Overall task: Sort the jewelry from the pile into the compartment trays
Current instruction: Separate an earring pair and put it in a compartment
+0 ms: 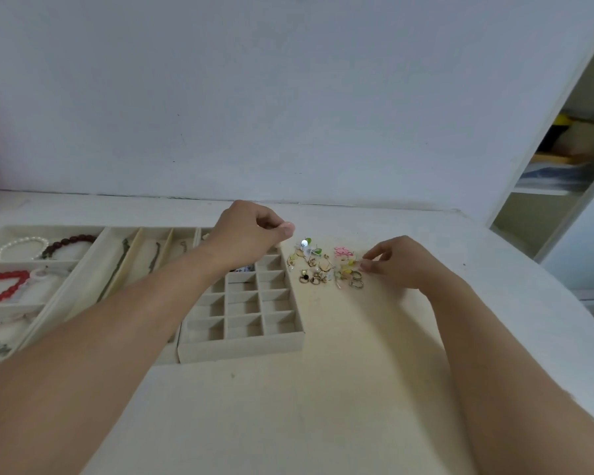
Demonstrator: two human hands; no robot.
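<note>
Table edge curves right of pile

Lighting: soft, even, moderately bright; source not visible. White wall renders grey-blue, without hot spots. Shadows: faint and diffuse, lying under the forearms and inside the cells of the grid tray. Glare: one small bright glint on a piece at the far edge of the jewelry pile. Sharpness: overall soft; pieces in the pile too small and blurred to resolve. Shelf to the right of the wall smeared. Distortion: wide-angle bowing, table edge curving right of the pile.
</note>
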